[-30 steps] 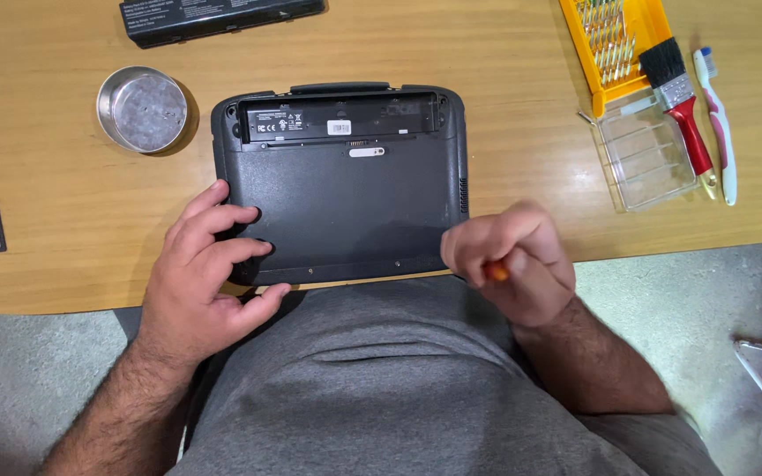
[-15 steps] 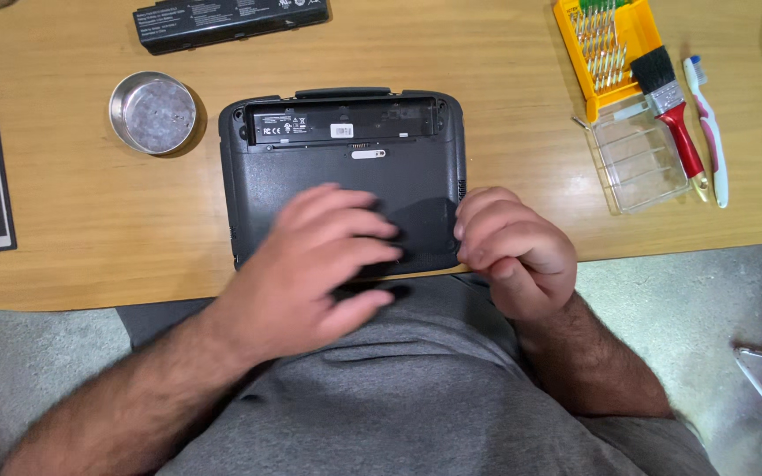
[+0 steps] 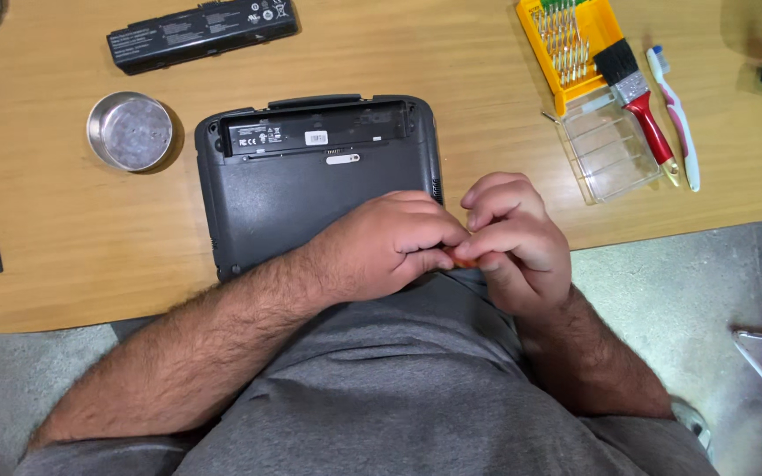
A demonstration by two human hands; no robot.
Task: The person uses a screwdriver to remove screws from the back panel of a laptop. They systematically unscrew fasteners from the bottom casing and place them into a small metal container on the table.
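**Both hands meeting over a small orange tool at the laptop's near edge**

The left hand (image 3: 381,247) is lying across the near part of an upturned dark laptop (image 3: 310,189), which is resting on the wooden tabletop (image 3: 72,247) with its near edge toward the person's body. The right hand (image 3: 513,238) is pressing against the left just past the laptop's near right corner, and the fingers of both are curling shut around a small orange tool (image 3: 465,261) (only a sliver of it is showing between the fingertips, so its kind cannot be told). Holding it with both hands close to the body is probably giving a steadier pinch on so small a thing.

The laptop's battery bay (image 3: 315,137) is lying open and empty along the far edge, and a long black battery pack (image 3: 200,33) is sitting apart near the far side of the tabletop. A round metal tin (image 3: 130,130) is standing just left of the laptop, likely as a catch-all for small parts. To the right, well apart from the hands, a yellow bit case (image 3: 566,44) is lying open with its clear lid (image 3: 606,145), and a red-handled paintbrush (image 3: 632,92) and a toothbrush (image 3: 676,115) are lying beside it within easy reach.
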